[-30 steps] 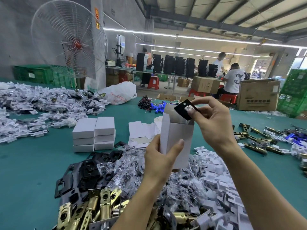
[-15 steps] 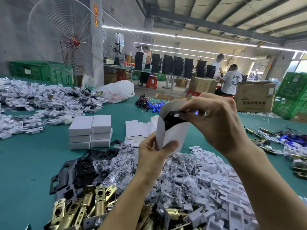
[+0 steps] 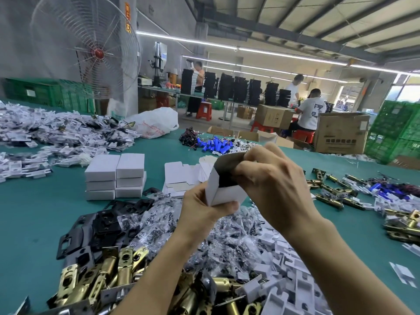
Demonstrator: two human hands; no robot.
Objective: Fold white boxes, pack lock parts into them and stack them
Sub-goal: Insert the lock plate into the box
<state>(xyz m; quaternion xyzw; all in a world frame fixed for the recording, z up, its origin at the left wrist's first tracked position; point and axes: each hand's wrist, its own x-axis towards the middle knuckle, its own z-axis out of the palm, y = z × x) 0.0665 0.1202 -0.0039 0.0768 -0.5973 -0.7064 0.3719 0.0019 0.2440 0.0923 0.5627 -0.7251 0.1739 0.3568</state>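
Stacked boxes (image 3: 116,176) left of flat blanks (image 3: 179,178), latches (image 3: 102,276) in front, fan (image 3: 91,53) behind

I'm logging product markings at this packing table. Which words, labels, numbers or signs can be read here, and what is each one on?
Nothing is sharp enough to quote.
Pillar sign: orange, yellow characters, blurred.
Plastic bag: red print, too small.
Large cardboard box: dark row of characters, blurred.
Seated person's T-shirt: dark print, illegible.
White box held by left hand and right hand: no print visible.
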